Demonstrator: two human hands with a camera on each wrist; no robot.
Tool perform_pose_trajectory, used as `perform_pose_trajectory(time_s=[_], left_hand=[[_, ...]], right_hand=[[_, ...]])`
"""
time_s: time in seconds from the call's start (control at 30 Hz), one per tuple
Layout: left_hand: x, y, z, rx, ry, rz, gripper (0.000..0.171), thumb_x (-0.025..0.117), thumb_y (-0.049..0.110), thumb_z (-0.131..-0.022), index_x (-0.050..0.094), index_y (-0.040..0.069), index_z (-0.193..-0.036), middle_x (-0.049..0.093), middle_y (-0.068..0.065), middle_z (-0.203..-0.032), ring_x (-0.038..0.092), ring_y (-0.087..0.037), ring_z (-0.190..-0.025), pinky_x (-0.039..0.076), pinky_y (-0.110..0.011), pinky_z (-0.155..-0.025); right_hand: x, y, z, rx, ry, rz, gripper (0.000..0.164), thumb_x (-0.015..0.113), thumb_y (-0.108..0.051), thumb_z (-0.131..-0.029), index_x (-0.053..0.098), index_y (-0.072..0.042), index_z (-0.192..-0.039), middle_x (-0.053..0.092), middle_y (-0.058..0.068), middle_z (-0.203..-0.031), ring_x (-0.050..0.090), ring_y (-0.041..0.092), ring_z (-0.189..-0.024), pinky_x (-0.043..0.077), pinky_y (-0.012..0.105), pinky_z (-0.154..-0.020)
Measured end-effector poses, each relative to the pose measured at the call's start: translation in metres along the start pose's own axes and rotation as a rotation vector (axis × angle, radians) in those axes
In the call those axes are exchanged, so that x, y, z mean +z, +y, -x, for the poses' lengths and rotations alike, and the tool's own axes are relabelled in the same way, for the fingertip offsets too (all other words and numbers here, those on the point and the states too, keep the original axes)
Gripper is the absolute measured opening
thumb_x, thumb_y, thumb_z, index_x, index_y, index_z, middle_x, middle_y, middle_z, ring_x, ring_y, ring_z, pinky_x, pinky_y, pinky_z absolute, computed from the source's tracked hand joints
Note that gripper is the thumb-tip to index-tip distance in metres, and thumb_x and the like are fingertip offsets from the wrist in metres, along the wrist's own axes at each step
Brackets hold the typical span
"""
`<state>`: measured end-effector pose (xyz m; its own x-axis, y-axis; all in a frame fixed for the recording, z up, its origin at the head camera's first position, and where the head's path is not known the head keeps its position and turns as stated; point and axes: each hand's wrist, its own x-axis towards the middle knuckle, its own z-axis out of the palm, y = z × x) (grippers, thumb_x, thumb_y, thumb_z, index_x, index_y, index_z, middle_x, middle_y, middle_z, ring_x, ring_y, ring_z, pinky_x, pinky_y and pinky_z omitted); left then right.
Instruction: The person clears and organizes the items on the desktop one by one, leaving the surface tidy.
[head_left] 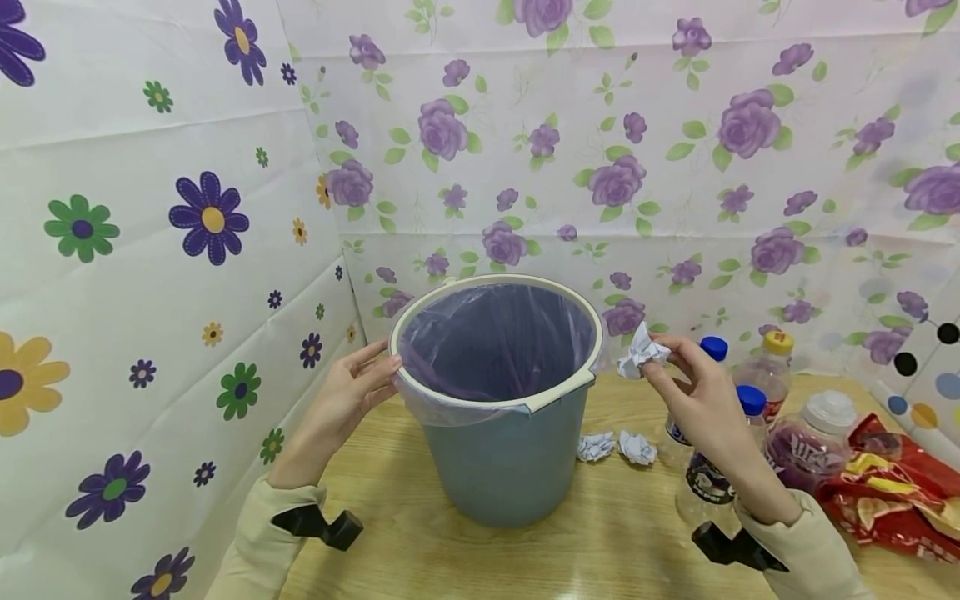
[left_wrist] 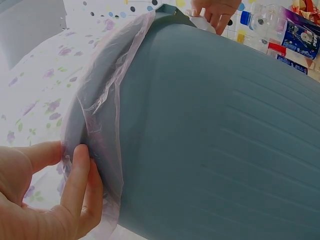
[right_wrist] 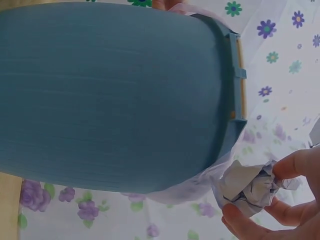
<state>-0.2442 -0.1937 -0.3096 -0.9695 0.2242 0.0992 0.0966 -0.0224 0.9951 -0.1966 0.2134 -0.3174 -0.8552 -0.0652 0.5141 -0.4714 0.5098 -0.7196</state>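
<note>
A blue-grey trash can with a cream rim stands upright on the wooden table, lined with a thin translucent bag folded over its edge. At the left side of the rim my left hand pinches the edge and the liner; in the left wrist view its fingers press the outside of the bag. To the right of the can, at about rim height, my right hand pinches a crumpled paper ball. The right wrist view shows this paper ball between thumb and fingers, close beside the liner.
Two more crumpled paper balls lie on the table right of the can. Several plastic bottles stand behind and beside my right forearm, with a red snack bag at the far right. Flowered sheets hang at the back and left.
</note>
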Motion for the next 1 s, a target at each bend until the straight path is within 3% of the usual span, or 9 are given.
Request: perform_pose_trajectory(time_s=[0.27, 0.37, 0.4, 0.47, 0.53, 0.8, 0.9, 1.0], left_hand=[[-0.001, 0.0, 0.0, 0.006, -0.007, 0.006, 0.062, 0.055, 0.015, -0.099, 0.025, -0.003, -0.15, 0.043, -0.024, -0.145, 0.063, -0.006, -0.107, 0.053, -0.02, -0.095], [-0.001, 0.001, 0.0, 0.002, -0.008, 0.012, 0.061, 0.055, 0.015, -0.099, 0.026, -0.003, -0.15, 0.046, -0.021, -0.143, 0.063, -0.006, -0.107, 0.053, -0.021, -0.095], [-0.001, 0.0, 0.0, 0.001, -0.008, 0.013, 0.061, 0.055, 0.015, -0.099, 0.026, -0.003, -0.15, 0.047, -0.02, -0.143, 0.063, -0.006, -0.107, 0.053, -0.021, -0.095], [-0.001, 0.0, 0.0, -0.003, -0.007, 0.018, 0.062, 0.055, 0.014, -0.099, 0.025, -0.003, -0.15, 0.048, -0.02, -0.142, 0.064, -0.006, -0.106, 0.053, -0.021, -0.095], [-0.001, 0.0, 0.0, -0.006, -0.004, 0.019, 0.062, 0.055, 0.015, -0.099, 0.025, -0.003, -0.15, 0.047, -0.021, -0.143, 0.064, -0.006, -0.106, 0.053, -0.021, -0.095], [-0.002, 0.0, 0.0, -0.005, -0.003, 0.023, 0.062, 0.056, 0.015, -0.098, 0.027, -0.002, -0.15, 0.046, -0.02, -0.144, 0.063, -0.007, -0.108, 0.053, -0.021, -0.096], [-0.002, 0.0, 0.0, -0.009, 0.003, 0.018, 0.063, 0.056, 0.016, -0.098, 0.026, -0.002, -0.15, 0.049, -0.019, -0.141, 0.063, -0.007, -0.108, 0.053, -0.021, -0.095], [-0.002, 0.0, 0.0, -0.01, 0.002, 0.013, 0.063, 0.056, 0.017, -0.098, 0.026, -0.002, -0.15, 0.047, -0.021, -0.143, 0.063, -0.007, -0.108, 0.053, -0.02, -0.095]], right_hand=[[0.0, -0.007, -0.004, -0.015, 0.033, -0.035, 0.031, 0.052, -0.02, -0.1, 0.053, -0.003, -0.126, 0.044, 0.016, -0.147, 0.039, 0.04, -0.137, 0.044, 0.057, -0.1], [-0.001, -0.009, -0.005, -0.03, 0.039, -0.028, 0.031, 0.052, -0.02, -0.101, 0.052, -0.003, -0.127, 0.044, 0.015, -0.147, 0.04, 0.038, -0.137, 0.047, 0.048, -0.101], [-0.001, -0.01, -0.006, -0.032, 0.039, -0.025, 0.032, 0.052, -0.02, -0.101, 0.052, -0.003, -0.128, 0.044, 0.014, -0.147, 0.041, 0.037, -0.136, 0.049, 0.04, -0.101], [-0.001, -0.012, -0.007, -0.029, 0.036, -0.021, 0.033, 0.051, -0.021, -0.101, 0.052, -0.004, -0.129, 0.044, 0.013, -0.147, 0.041, 0.036, -0.136, 0.049, 0.038, -0.101], [-0.001, -0.014, -0.008, -0.024, 0.03, -0.03, 0.034, 0.051, -0.022, -0.101, 0.052, -0.004, -0.13, 0.043, 0.012, -0.148, 0.041, 0.035, -0.137, 0.048, 0.045, -0.101], [-0.004, -0.028, -0.018, -0.037, -0.001, -0.04, 0.033, 0.051, -0.023, -0.101, 0.051, -0.005, -0.128, 0.043, 0.012, -0.147, 0.04, 0.033, -0.138, 0.048, 0.044, -0.104], [-0.006, -0.032, -0.021, -0.05, -0.01, -0.055, 0.033, 0.051, -0.022, -0.101, 0.05, -0.002, -0.128, 0.043, 0.014, -0.146, 0.039, 0.034, -0.139, 0.043, 0.055, -0.104], [-0.007, -0.034, -0.024, -0.052, -0.02, -0.055, 0.034, 0.05, -0.021, -0.101, 0.049, 0.0, -0.128, 0.042, 0.016, -0.146, 0.038, 0.036, -0.139, 0.041, 0.059, -0.104]])
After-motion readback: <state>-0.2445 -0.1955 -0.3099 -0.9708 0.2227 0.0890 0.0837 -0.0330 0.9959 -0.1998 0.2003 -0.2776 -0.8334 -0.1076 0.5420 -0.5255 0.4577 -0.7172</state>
